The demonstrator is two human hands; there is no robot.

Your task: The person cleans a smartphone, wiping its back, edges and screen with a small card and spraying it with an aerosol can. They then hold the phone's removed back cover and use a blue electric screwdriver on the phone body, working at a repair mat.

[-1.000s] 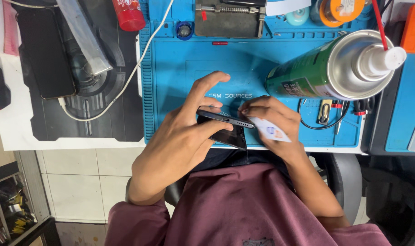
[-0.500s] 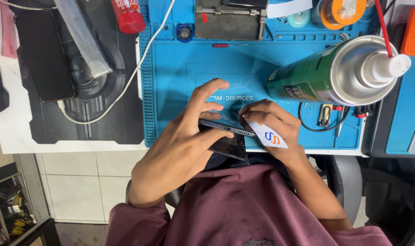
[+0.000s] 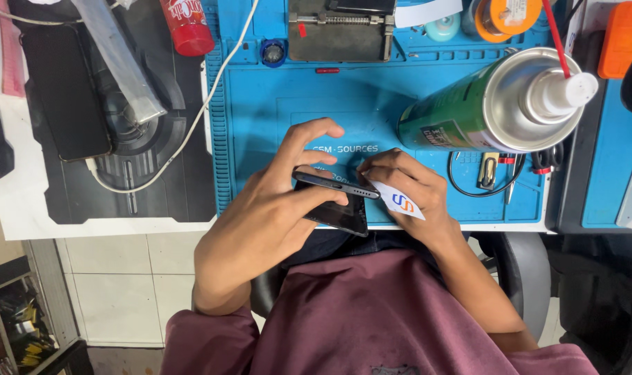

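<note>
My left hand (image 3: 274, 208) grips a black smartphone (image 3: 338, 205) tilted on its edge over the front of a blue repair mat (image 3: 260, 111). The phone's bottom edge with its port holes faces up. My right hand (image 3: 406, 184) pinches a thin white plastic card (image 3: 398, 202) with an orange and blue mark, its corner pressed against the phone's edge seam. Both hands sit close together just above my maroon shirt.
A large green spray can (image 3: 482, 104) lies on the mat to the right. A second black phone (image 3: 66, 90) and a white cable (image 3: 191, 125) rest on a dark mat at left. Tweezers and small tools (image 3: 510, 170), a metal clamp (image 3: 340, 31), a tape roll (image 3: 507, 17).
The white card has turned in my right hand so its printed face shows, and it sits further along the phone's edge. My left hand keeps its hold.
</note>
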